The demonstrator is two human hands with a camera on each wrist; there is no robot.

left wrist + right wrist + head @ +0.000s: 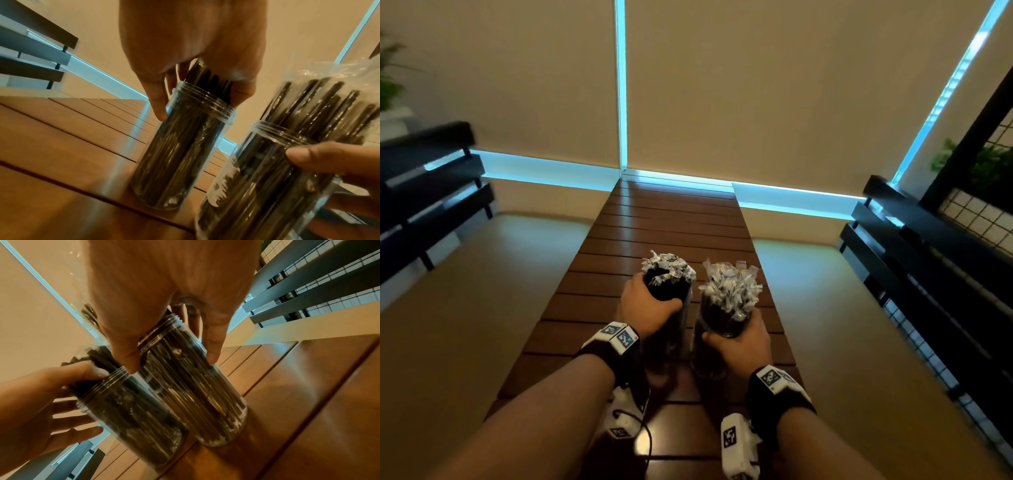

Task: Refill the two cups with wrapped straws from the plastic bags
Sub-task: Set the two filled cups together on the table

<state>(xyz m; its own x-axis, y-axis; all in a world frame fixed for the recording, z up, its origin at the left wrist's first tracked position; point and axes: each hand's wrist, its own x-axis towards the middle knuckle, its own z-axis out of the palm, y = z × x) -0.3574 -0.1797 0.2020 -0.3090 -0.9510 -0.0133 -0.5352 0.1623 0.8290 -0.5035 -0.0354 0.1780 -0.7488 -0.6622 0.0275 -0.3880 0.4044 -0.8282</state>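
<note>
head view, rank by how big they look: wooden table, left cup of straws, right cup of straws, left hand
1. wooden table, by far.
2. left cup of straws and right cup of straws: alike, no ranking.
3. left hand, smallest.

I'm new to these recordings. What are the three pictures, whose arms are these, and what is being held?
No machine here: a person works bare-handed, wearing a head camera and one camera strapped on each wrist. The head view looks down along both arms; each wrist view looks along its hand.

On the slatted wooden table stand two clear plastic cups packed with dark wrapped straws. The left hand grips the straws at the top of the left cup. The right hand curls its fingers round the right cup near its threaded rim.
</note>
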